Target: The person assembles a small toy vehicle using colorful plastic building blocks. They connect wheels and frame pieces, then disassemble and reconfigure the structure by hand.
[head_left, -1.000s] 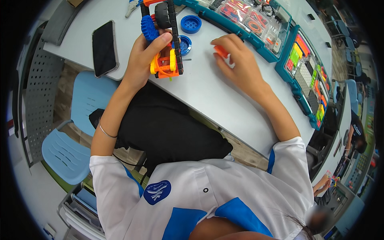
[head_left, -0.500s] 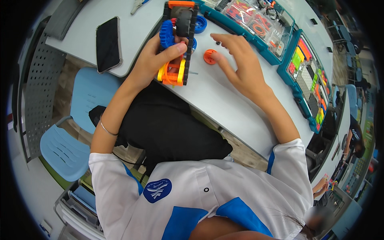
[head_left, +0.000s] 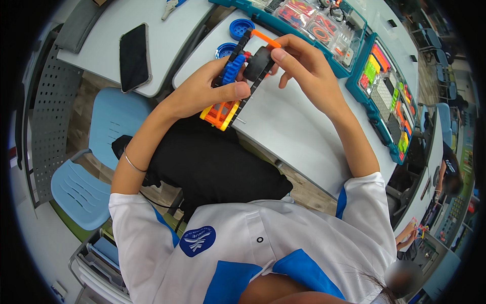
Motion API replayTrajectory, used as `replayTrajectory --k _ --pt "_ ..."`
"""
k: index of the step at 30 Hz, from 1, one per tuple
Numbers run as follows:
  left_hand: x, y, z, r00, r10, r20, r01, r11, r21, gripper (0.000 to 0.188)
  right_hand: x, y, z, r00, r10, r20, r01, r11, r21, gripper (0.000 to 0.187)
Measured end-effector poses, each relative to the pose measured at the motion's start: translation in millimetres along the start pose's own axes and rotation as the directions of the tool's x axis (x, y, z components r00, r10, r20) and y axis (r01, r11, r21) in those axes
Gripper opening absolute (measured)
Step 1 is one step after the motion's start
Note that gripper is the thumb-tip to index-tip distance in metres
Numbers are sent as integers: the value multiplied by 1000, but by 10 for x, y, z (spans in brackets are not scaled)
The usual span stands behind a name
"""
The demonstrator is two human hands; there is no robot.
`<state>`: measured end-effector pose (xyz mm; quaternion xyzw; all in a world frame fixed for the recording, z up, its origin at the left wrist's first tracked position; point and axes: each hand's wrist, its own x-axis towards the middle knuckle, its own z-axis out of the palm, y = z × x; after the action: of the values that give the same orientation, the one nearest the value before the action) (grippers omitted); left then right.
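Note:
My left hand (head_left: 202, 88) is closed around a building-kit model (head_left: 223, 115), held tilted above the white table. The model has black beams, a yellow and orange end, a blue gear (head_left: 233, 70) and a black rounded block, perhaps a motor (head_left: 257, 64). My right hand (head_left: 306, 68) is at the model's far end, thumb and fingers bent against an orange piece (head_left: 266, 38) there. Some right fingertips are hidden behind the model. A thin metal axle (head_left: 241, 120) sticks out near the yellow end. Two blue wheels, one farther (head_left: 241, 29) and one nearer (head_left: 225, 50), lie beyond the model.
A teal case (head_left: 324, 50) of small parts and its tray of coloured pieces (head_left: 387, 96) stand at the far right. A phone (head_left: 135, 58) lies on the left table (head_left: 96, 43). Black cloth (head_left: 217, 162) covers my lap. Blue chairs (head_left: 83, 190) stand at the left.
The model has turned, its far end swinging right and its near end dropping closer to me. My right hand has come onto that far end. The orange round part on the table is no longer visible.

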<state>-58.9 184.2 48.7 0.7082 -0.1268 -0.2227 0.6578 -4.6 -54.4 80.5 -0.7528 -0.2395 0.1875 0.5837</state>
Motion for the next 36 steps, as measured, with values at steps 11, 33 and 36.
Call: replayTrajectory --k 11,33,36 --pt "153 94 143 995 32 -93 -37 998 -56 55 -68 63 109 998 -63 4 63 989 -134 32" --pt "344 -12 130 990 138 -21 -139 990 -21 38 -67 460 298 997 12 76 -32 961 275 32" --pt "415 -38 144 990 122 -64 -125 992 -35 41 -59 380 329 992 92 87 -114 948 298 33"
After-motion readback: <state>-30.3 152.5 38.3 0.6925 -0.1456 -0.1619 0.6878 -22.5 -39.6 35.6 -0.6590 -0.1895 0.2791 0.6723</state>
